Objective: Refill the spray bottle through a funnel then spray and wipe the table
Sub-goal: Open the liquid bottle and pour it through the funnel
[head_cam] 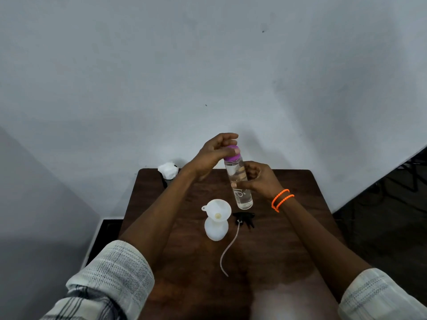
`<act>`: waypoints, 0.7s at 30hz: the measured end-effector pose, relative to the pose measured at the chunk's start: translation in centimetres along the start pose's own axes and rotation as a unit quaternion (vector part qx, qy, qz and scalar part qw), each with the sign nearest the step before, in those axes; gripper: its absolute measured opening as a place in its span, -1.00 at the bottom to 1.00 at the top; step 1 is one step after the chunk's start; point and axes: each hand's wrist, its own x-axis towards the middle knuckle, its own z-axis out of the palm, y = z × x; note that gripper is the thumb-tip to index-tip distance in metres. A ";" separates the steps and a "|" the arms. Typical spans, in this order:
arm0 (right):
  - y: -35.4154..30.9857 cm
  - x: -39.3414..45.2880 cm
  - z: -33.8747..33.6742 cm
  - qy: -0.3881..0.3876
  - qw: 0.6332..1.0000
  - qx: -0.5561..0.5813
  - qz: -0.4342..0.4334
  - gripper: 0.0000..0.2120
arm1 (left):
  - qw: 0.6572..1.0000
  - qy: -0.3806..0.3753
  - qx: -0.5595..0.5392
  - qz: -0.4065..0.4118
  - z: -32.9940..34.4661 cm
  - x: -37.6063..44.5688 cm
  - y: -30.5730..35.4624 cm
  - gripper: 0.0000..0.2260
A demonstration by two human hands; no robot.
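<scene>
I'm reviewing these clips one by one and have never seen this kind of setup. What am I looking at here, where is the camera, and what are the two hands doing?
There is no machine here: a person works with bare hands, and the single picture comes from a wide-angle camera worn on their head, looking forward and down.

The surface is a dark brown wooden table set against a grey wall. On it stands a white plastic spray bottle with a white funnel sitting in its neck. Beside it lies the black spray head, taken off, with its thin clear tube trailing toward the person. A crumpled white cloth sits at the far left corner.

The right hand, with orange bands on the wrist, holds a clear bottle of water by its body. The left hand grips its purple cap, probably to unscrew it for pouring.
</scene>
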 end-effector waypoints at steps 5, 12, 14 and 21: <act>0.3 0.0 -0.1 -0.001 1.000 -0.006 0.002 -0.41 | 0.999 -0.031 -0.036 0.022 -0.9 -0.6 -0.2 -0.51; 0.2 0.0 -0.1 -0.008 0.999 -0.033 -0.007 -0.41 | 0.996 0.073 0.047 0.033 -0.1 -0.8 0.3 -0.60; 0.0 0.1 0.1 -0.010 0.999 -0.041 -0.012 -0.41 | 0.995 0.072 0.067 0.024 0.0 -0.7 0.4 -0.61; 0.2 -0.1 0.1 -0.005 1.000 -0.026 -0.010 -0.47 | 0.999 -0.048 -0.006 0.004 -0.5 -1.0 0.4 -0.52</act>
